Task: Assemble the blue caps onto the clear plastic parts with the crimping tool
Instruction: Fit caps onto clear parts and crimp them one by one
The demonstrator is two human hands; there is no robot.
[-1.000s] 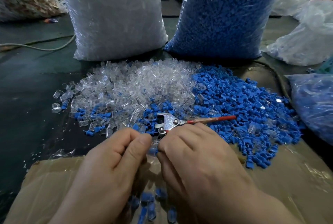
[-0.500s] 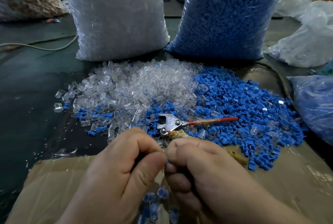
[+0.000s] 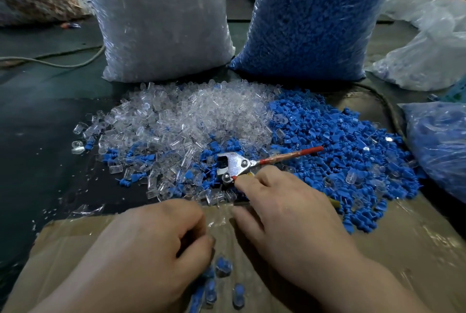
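**Reaching for the crimping tool: stiff steel among feather-light parts**

Fingers (image 3: 248, 181) of the right hand (image 3: 290, 217) straight and slightly apart, clamped on nothing. Index tip just touching the crimping tool (image 3: 237, 165) beside its lower pivot. Fingers of the left hand (image 3: 151, 249) curled, thumb drawn in against the index. Contents, if any, hidden, so cannot tell. Just beside that thumb, a few assembled pieces (image 3: 223, 266) lying on the cardboard sheet (image 3: 403, 249), blue showing inside clear.

Tool lying flat on the mixed litter at the meeting of the two heaps, plated head toward the left, red handle (image 3: 290, 155) angled away to the right. Probably rigid and the heaviest item here. Best taken round the handle, behind the pivot, never by the notched head.

Clear plastic parts (image 3: 201, 111) heaped centre-left, blue caps (image 3: 340, 141) heaped to the right, touching and mingled along the near edge. Likely very light, hard and smooth, and quick to skid or flick out of a pinch. Take one at a time, by the sides. Clear shells seemingly thin-walled, judged liable to crack under a heavy squeeze.

Farther back on the dark desk (image 3: 37, 136), a sack of clear parts (image 3: 156, 22) and a sack of blue caps (image 3: 315, 17), upright and side by side.
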